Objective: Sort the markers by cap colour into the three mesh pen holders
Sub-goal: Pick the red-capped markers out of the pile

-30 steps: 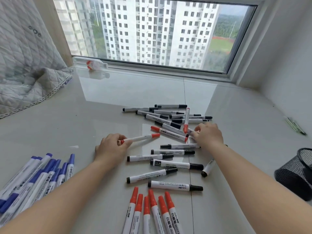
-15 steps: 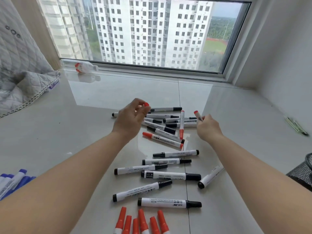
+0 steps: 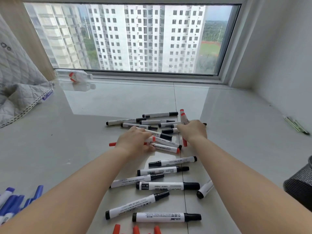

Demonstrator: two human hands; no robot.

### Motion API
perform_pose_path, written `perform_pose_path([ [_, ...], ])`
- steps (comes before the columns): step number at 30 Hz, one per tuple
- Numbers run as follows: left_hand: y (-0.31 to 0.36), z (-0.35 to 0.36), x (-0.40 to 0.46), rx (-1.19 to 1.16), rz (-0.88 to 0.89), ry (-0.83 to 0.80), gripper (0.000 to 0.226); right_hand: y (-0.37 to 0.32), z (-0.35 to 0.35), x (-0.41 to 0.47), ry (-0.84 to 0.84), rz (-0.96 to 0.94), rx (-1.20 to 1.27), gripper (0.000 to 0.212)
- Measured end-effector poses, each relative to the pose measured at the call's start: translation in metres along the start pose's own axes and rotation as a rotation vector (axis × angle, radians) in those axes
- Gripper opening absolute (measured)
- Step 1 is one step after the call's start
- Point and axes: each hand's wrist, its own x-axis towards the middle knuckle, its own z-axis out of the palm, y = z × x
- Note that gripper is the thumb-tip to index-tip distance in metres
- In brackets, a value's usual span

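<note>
Left hand (image 3: pixel 135 142) grips a red-capped marker (image 3: pixel 112 144) low over the pile, its barrel mostly hidden under the fingers. Right hand (image 3: pixel 194 130) holds two red-capped markers (image 3: pixel 183 117) upright. Black-capped markers (image 3: pixel 167 185) litter the tabletop (image 3: pixel 67 132). One mesh pen holder (image 3: pixel 300 184) sits cut off at right.

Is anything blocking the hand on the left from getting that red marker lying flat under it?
No. The left hand already rests on the loose red-capped marker, while gripping another red one. A black-capped marker lies beside it, not over it.
</note>
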Motion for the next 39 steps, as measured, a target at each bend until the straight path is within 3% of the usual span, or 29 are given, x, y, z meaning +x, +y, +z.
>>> perform_pose_path([
  [4,0.005,-0.008,-0.013,-0.071,-0.007,0.084,0.022,0.0,-0.025,-0.018,0.0,-0.039,0.226,0.022],
  [10,0.004,-0.041,-0.065,-0.267,-0.126,0.216,0.022,0.006,-0.058,-0.083,-0.077,-0.129,0.319,0.02],
  [14,0.004,-0.065,-0.115,-0.35,-0.154,0.204,0.008,0.011,-0.065,-0.137,-0.12,-0.17,0.258,0.026],
  [23,0.0,-0.095,-0.214,-0.496,-0.237,0.297,0.006,0.053,-0.051,-0.235,-0.135,-0.176,0.072,0.027],
  [30,0.009,-0.065,-0.267,-0.372,-0.391,0.088,0.032,0.076,-0.041,-0.281,-0.221,-0.175,-0.214,0.016],
  [35,0.02,-0.041,-0.284,-0.337,-0.45,-0.073,0.011,0.076,-0.03,-0.298,-0.155,-0.201,-0.345,0.015],
  [39,0.03,-0.035,-0.282,-0.424,-0.495,-0.157,0.025,0.07,-0.022,-0.301,-0.138,-0.203,-0.311,0.026],
])
